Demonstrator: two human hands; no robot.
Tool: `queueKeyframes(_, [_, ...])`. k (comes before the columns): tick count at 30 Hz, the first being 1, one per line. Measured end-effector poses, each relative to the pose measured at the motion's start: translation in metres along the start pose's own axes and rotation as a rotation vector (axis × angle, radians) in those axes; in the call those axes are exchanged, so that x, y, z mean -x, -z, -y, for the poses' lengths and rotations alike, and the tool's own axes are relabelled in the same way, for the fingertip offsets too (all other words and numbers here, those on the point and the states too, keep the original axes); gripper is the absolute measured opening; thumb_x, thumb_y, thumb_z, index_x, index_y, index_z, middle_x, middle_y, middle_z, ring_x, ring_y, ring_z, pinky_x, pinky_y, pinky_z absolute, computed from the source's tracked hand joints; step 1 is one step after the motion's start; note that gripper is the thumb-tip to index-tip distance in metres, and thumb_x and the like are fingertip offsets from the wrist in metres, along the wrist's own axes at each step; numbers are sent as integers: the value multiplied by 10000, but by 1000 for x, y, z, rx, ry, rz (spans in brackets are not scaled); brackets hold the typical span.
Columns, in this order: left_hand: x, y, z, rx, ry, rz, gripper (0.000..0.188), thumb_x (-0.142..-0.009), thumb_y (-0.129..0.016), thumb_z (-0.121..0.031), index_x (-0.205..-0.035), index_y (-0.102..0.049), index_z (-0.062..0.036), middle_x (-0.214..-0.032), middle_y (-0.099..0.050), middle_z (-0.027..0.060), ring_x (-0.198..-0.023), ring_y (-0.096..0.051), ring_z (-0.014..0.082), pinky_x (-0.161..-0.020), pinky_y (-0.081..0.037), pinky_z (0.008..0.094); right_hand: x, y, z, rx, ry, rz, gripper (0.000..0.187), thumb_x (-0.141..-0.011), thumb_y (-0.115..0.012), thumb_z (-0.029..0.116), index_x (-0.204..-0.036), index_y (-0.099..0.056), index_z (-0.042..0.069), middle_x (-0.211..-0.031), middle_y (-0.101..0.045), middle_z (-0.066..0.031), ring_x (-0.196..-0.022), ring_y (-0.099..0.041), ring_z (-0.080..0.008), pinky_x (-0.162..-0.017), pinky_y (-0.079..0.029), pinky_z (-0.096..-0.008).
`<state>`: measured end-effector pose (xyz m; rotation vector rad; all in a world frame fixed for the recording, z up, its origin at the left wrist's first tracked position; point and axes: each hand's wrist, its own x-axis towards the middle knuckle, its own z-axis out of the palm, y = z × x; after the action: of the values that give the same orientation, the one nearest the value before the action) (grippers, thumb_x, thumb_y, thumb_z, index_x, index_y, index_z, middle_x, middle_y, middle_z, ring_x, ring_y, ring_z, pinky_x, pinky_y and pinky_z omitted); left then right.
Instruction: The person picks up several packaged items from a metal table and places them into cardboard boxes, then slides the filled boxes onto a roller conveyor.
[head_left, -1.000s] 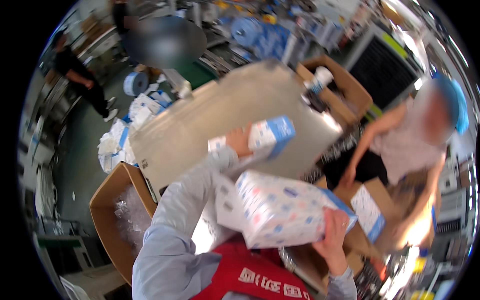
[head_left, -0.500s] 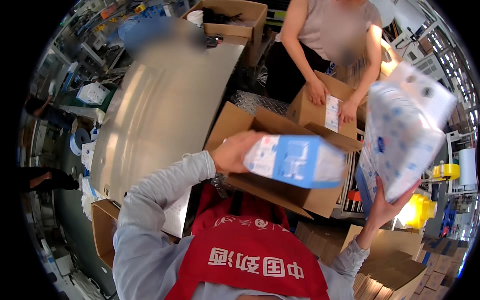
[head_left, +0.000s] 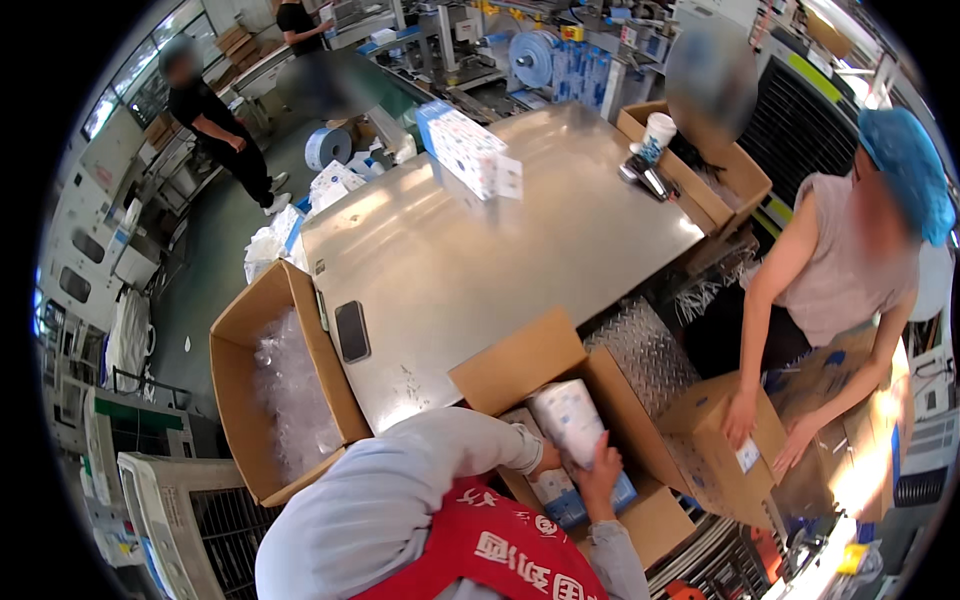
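An opened cardboard box (head_left: 530, 362) stands close in front of me, its flaps spread. My right hand (head_left: 600, 474) grips a white pack with blue spots (head_left: 568, 420) from its right side, tilted inside the box mouth. Beside that pack, my left hand (head_left: 546, 460) reaches down into the box, its fingers hidden between the packs. A blue-and-white pack (head_left: 556, 494) lies lower in the box, below my hands.
A metal table (head_left: 480, 270) holds a phone (head_left: 352, 331), a white cup (head_left: 657, 132) and a white-and-blue carton (head_left: 465, 150). At left is a carton of clear plastic (head_left: 290, 390). On the right, a co-worker's hands (head_left: 740, 420) work at another box (head_left: 700, 440).
Both hands have come down from above into the box, bringing the packs they held. My view has swung left, showing more of the table.
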<state>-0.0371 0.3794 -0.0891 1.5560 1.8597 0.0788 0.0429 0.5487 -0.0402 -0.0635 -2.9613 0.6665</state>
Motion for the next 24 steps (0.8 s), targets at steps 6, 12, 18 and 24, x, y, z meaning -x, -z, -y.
queueKeyframes(6, [131,219,134,67,434,-1205,380,-803,-596,-258,-1169,-537,-177,-1155,-484,201,-1089,-430,416,-857,-366,570,-5,-111,-22,13,-27,659,840,-748,-741,305,-1434,-323,60,-1387,-384,-279,-1270,-375,-451,-1066,-289,-537])
queueKeyframes(12, [186,344,362,-176,1132,-1001,705,-707,-761,-346,-1349,-469,-321,-1557,-150,146,-1408,-22,490,-1007,-125,761,23,-63,0,-314,-221,386,637,-783,-713,233,-1336,-474,27,-1306,-456,-286,-1203,-461,-409,-994,-404,-425])
queueKeyframes(18, [236,282,367,-29,831,-1163,77,-797,-683,-223,-845,-735,-195,-1542,-244,60,-1427,-53,431,-1030,-44,760,-17,26,58,-365,-330,367,490,-814,-687,145,-1255,-533,-3,-1233,-533,-203,-1125,-539,-336,-939,-445,-375])
queueKeyframes(24, [368,130,158,340,412,-1181,102,-821,-646,-174,-846,-707,-96,-1317,-542,84,-1328,-374,279,-1095,-151,624,-198,63,199,-98,330,90,684,-801,-719,172,-1386,-404,7,-1464,-319,-215,-1354,-301,-391,-1103,-265,-489])
